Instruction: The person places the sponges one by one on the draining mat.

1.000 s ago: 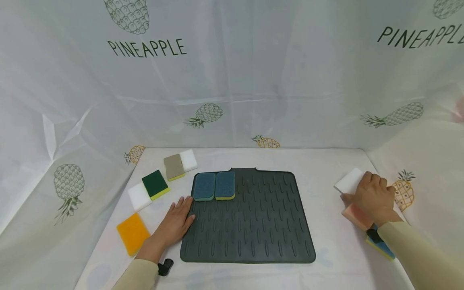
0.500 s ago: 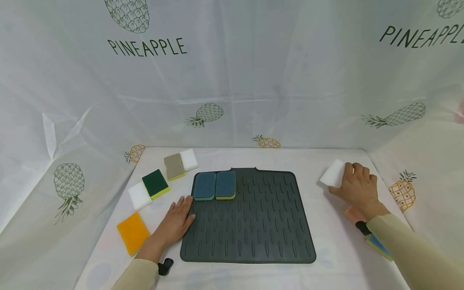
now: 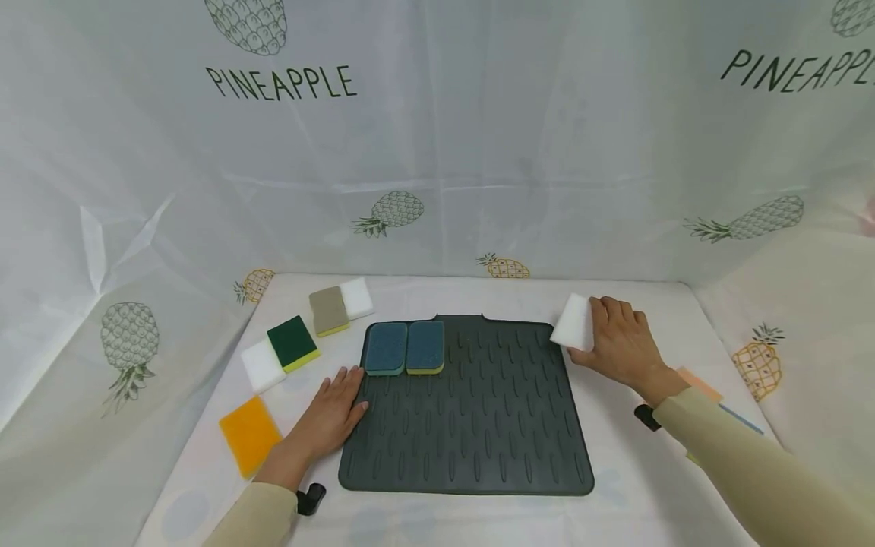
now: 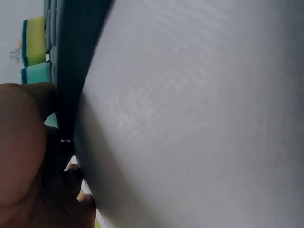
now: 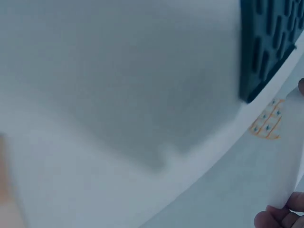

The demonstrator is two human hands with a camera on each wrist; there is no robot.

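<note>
A white sponge (image 3: 574, 323) is pinched between the thumb and fingers of my right hand (image 3: 620, 342), held over the far right corner of the dark ribbed mat (image 3: 478, 425). The right wrist view shows the white sponge (image 5: 287, 147) raised off the table, with fingertips on its edges. My left hand (image 3: 328, 418) rests flat at the mat's left edge, fingers straight. Two blue-topped sponges (image 3: 405, 348) lie side by side in the mat's far left corner. In the left wrist view the left hand (image 4: 23, 147) touches the mat's side (image 4: 78, 57).
Left of the mat lie an orange sponge (image 3: 250, 436), a dark green sponge (image 3: 292, 342), a grey-brown sponge (image 3: 329, 310) and two white ones (image 3: 263, 368). A salmon-coloured sponge (image 3: 699, 384) and a blue one (image 3: 741, 418) are partly hidden by the right forearm. A pineapple-print sheet (image 3: 444, 152) rises behind the table.
My right hand has lifted the white sponge from the table's right side and carried it left to the mat's far right corner. The left hand has stayed in place.
</note>
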